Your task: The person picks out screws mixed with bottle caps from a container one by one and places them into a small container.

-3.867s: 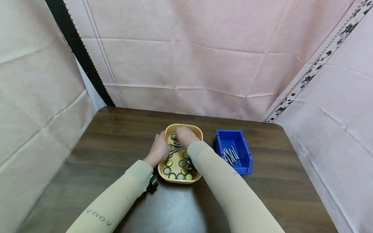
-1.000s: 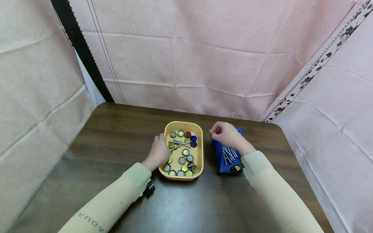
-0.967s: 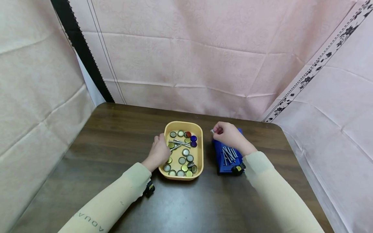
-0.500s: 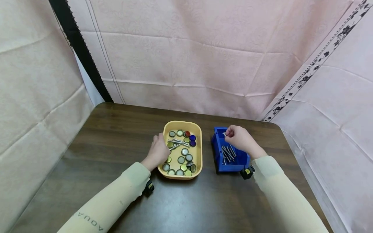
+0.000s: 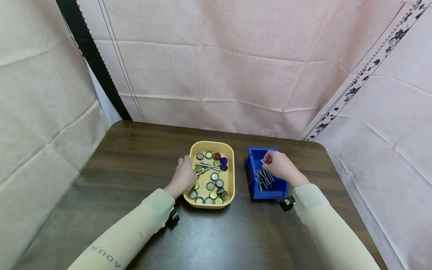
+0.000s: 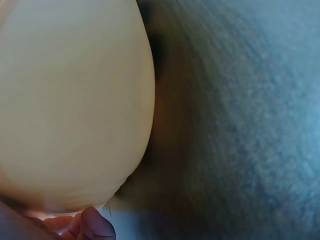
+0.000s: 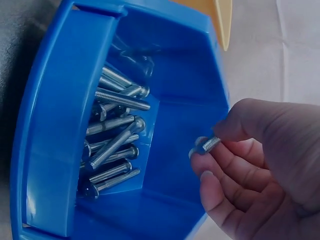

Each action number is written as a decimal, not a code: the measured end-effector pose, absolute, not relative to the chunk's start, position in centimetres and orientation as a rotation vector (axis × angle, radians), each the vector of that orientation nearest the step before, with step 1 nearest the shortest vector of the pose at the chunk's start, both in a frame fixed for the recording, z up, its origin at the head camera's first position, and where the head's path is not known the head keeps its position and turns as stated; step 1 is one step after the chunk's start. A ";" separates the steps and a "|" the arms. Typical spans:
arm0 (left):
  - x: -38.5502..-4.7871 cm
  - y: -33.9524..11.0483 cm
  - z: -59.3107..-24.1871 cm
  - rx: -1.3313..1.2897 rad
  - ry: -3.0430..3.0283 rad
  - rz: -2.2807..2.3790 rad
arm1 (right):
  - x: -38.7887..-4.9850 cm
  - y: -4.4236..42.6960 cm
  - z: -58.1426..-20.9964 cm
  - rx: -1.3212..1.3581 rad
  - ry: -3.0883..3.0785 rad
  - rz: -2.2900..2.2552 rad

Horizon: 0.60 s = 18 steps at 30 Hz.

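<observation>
My right hand (image 5: 281, 165) is over the far part of the blue bin (image 5: 270, 194), pinching a silver bolt (image 7: 210, 145) between thumb and fingers. Most of that bolt is hidden by the hand. A pile of bolts (image 7: 117, 142) lies in the bin, at its near end in the head view. My left hand (image 5: 183, 175) grips the left side of the yellow tray (image 5: 231, 176); the left wrist view has the tray's outer wall (image 6: 75, 110) with fingertips (image 6: 95, 224) at its lower edge. Inside the tray are bottle caps (image 5: 214, 176) and a few crossed bolts (image 5: 210, 165).
Both containers stand on a dark wooden table (image 5: 141, 157), the bin to the right of the tray with a narrow gap between. A pale cloth (image 5: 216, 67) hangs behind the table's far edge, and more cloth hangs at the sides.
My right hand has gone from the tray to the bin with the bolt, moving right and then slightly nearer over the bin's inside. The left hand keeps its place on the tray.
</observation>
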<state>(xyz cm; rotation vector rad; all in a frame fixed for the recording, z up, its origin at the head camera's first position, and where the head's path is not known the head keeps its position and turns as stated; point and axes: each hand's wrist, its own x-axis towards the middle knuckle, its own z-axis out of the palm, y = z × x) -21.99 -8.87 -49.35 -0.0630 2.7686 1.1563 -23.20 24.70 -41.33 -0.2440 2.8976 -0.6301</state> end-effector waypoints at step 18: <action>-22.0 -9.0 -49.5 -0.045 2.770 1.152 | -23.3 24.7 -41.7 -0.226 2.904 -0.538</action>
